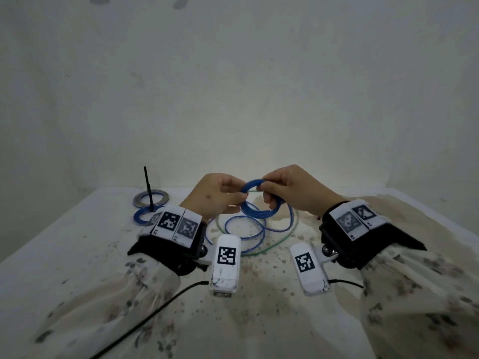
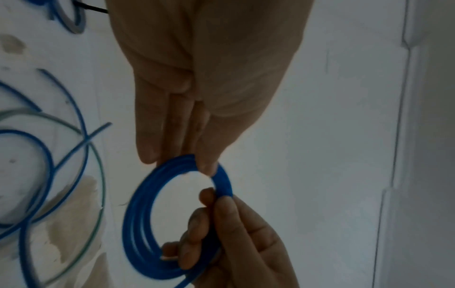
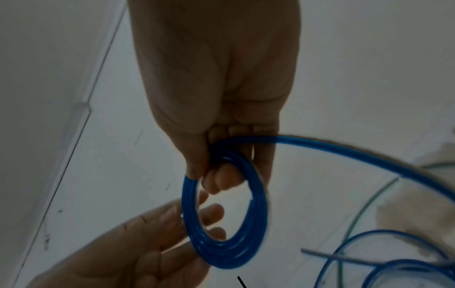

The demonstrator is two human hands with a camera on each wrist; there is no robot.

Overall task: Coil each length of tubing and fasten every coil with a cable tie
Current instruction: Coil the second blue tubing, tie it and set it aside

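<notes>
A small coil of blue tubing (image 1: 259,203) is held above the table between both hands. My left hand (image 1: 237,196) pinches its left side, thumb on the coil's rim (image 2: 206,165). My right hand (image 1: 263,189) grips the other side, fingers curled through the ring (image 3: 221,181). A loose tail of the same tube (image 3: 344,148) runs from the coil (image 3: 221,253) down to the table. More uncoiled blue tubing (image 1: 243,231) and a thin green tube (image 1: 282,239) lie in loops below the hands. I see no cable tie in either hand.
At the back left lie a grey coil (image 1: 151,199) and a blue coil (image 1: 141,216), with a thin black stick (image 1: 148,187) standing upright between them. The white table (image 1: 77,255) is stained; its back edge meets a white wall.
</notes>
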